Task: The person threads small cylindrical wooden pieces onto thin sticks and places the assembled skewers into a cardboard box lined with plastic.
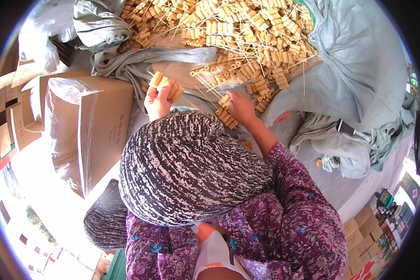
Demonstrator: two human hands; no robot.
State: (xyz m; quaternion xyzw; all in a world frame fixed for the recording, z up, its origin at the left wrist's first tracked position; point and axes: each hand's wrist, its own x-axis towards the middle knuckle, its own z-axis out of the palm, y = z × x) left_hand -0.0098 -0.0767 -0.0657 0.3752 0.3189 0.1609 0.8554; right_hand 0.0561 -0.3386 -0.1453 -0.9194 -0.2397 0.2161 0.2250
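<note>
A big pile of tan cylinder-shaped rolls on thin sticks (238,37) lies on grey sack cloth (359,70) in front of me. My left hand (157,103) is raised at the pile's near edge and grips a small bundle of these stick rolls (165,85). My right hand (242,106) rests at the pile's lower edge, its fingers closed over several more stick rolls (226,114). Black-and-white striped cloth (186,163) bulges below both hands and hides my left forearm. A purple floral sleeve (289,196) covers my right arm.
An open cardboard box with a clear plastic liner (88,126) stands at the left, close to my left hand. Flattened cartons (14,107) lean further left. Small stacked boxes (364,228) sit at the lower right. Crumpled grey sacking (340,149) lies at the right.
</note>
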